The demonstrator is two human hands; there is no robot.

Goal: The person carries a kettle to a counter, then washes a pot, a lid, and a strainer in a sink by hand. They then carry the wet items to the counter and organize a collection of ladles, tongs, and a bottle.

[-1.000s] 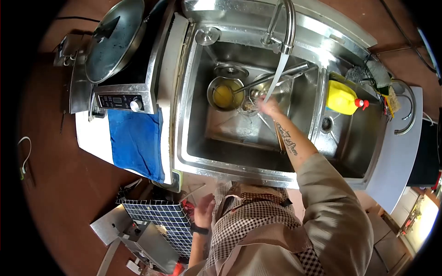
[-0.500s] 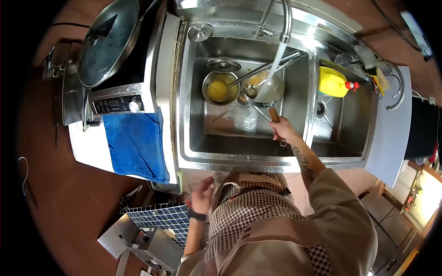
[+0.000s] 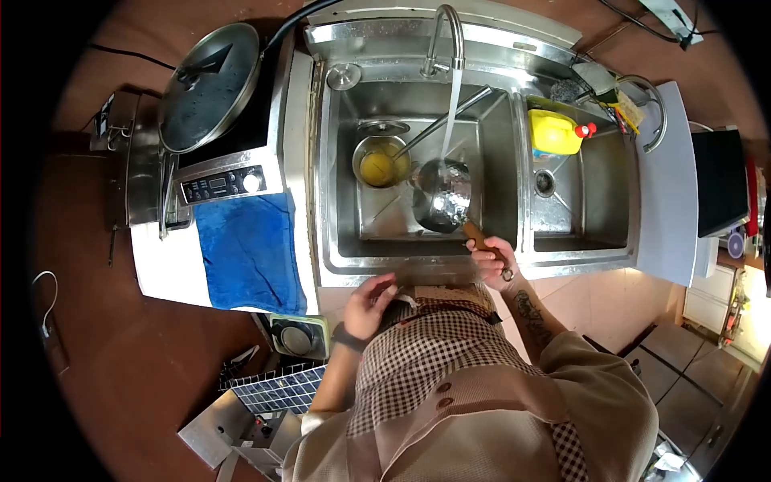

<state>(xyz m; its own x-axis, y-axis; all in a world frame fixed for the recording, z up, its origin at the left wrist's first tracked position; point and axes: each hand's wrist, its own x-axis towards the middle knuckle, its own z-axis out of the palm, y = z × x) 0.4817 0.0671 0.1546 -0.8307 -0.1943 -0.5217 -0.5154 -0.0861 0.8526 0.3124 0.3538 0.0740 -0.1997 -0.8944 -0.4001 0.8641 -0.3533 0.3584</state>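
Note:
My right hand (image 3: 491, 255) grips the wooden handle of a small steel saucepan (image 3: 443, 204), held tilted over the left sink basin (image 3: 345, 201) with its shiny outside facing up. Water runs from the tap (image 3: 446, 32) down just beside the pan. A steel bowl with yellow liquid (image 3: 381, 166) sits on the basin floor, a long metal utensil (image 3: 446, 119) leaning across it. My left hand (image 3: 371, 304) hangs empty with fingers apart at the sink's front edge, by my checked apron.
A yellow detergent bottle (image 3: 556, 132) lies in the right basin (image 3: 594, 193). Left of the sink stands an induction cooker (image 3: 226, 183) with a lidded pan (image 3: 207, 87). A blue towel (image 3: 250, 249) hangs over the counter edge. A wire rack (image 3: 273, 387) stands on the floor.
My right hand drew back from under the tap to the sink's front, took the saucepan's handle and lifted and tipped the pan. My left hand rose towards the counter edge.

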